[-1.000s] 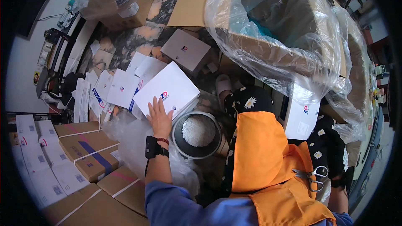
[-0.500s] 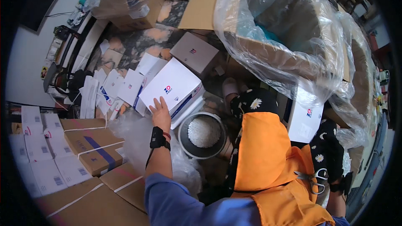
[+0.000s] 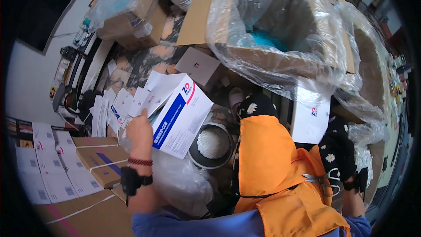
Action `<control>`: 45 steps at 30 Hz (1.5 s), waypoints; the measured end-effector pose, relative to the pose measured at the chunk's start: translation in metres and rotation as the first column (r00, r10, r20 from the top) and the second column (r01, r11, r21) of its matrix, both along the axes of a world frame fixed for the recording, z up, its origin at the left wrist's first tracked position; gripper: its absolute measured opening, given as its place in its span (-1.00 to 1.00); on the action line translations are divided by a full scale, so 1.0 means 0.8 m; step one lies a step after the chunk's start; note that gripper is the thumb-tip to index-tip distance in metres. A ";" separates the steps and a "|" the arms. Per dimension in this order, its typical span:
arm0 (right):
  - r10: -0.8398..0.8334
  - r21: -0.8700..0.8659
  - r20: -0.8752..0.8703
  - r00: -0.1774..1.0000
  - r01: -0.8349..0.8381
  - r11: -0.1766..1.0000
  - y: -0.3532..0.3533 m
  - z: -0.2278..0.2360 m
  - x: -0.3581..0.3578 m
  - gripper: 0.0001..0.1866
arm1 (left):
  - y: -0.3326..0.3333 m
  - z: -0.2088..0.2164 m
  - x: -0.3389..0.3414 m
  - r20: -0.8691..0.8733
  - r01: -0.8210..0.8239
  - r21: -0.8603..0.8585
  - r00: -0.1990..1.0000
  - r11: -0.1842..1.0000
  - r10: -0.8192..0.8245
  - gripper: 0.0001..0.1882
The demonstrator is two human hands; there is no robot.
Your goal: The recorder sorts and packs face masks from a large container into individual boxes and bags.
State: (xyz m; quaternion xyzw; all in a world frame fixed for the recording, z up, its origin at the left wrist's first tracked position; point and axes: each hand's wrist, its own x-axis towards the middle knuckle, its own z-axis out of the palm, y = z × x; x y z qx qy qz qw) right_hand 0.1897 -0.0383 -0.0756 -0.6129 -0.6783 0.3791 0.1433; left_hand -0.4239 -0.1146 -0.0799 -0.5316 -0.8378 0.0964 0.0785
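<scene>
My left hand (image 3: pixel 139 131) grips the left edge of a white box (image 3: pixel 180 114) with a blue stripe, its fingertips at a raised flap. The box is tilted, one side facing up. Just right of it stands a round dark pot (image 3: pixel 202 160) with small white pieces (image 3: pixel 213 144) inside. My right arm (image 3: pixel 352 202) comes in at the lower right; the hand is hidden among dark fabric, so its fingers do not show. Another white box (image 3: pixel 310 118) stands close by there. Scissors (image 3: pixel 326 179) lie against the orange apron (image 3: pixel 267 149).
A large carton (image 3: pixel 280 59) lined with clear plastic stands ahead, blue-green material inside. Beyond the tilted box is a closed box (image 3: pixel 197 66). Flattened white cartons (image 3: pixel 116 105) lie to the left, above strapped brown cartons (image 3: pixel 98 149). Clear plastic (image 3: pixel 175 180) bunches beside my left forearm.
My left hand has moved from the box's top to its left edge, nearer me. The box has tipped, so its blue-striped side now shows and a flap is raised. The view shifted slightly.
</scene>
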 end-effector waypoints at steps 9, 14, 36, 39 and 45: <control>0.075 0.179 -0.143 0.987 -0.049 0.983 -0.001 0.017 -0.025 -0.65 | 0.049 0.191 0.163 0.030 0.207 0.261 0.975 0.943 -0.222 -0.59; -0.361 -0.353 -0.785 0.503 0.116 0.929 0.000 0.051 -0.053 -0.58 | 0.091 0.248 0.294 0.136 0.408 0.288 0.878 0.866 -0.458 -0.52; -0.377 0.023 -0.748 0.545 0.590 0.807 0.034 -0.072 0.050 -0.58 | 0.135 0.060 0.659 0.344 0.753 0.176 0.557 0.635 -0.756 -0.25; -0.377 0.253 -0.028 0.926 0.372 0.893 0.020 -0.004 0.073 -0.59 | 0.156 0.056 0.654 0.388 0.702 0.284 0.539 0.653 -0.747 -0.30; -0.280 0.616 -0.010 0.960 0.226 0.754 0.017 0.013 0.060 -0.68 | 0.155 0.023 0.642 0.372 0.674 0.551 0.330 0.492 -0.868 -0.42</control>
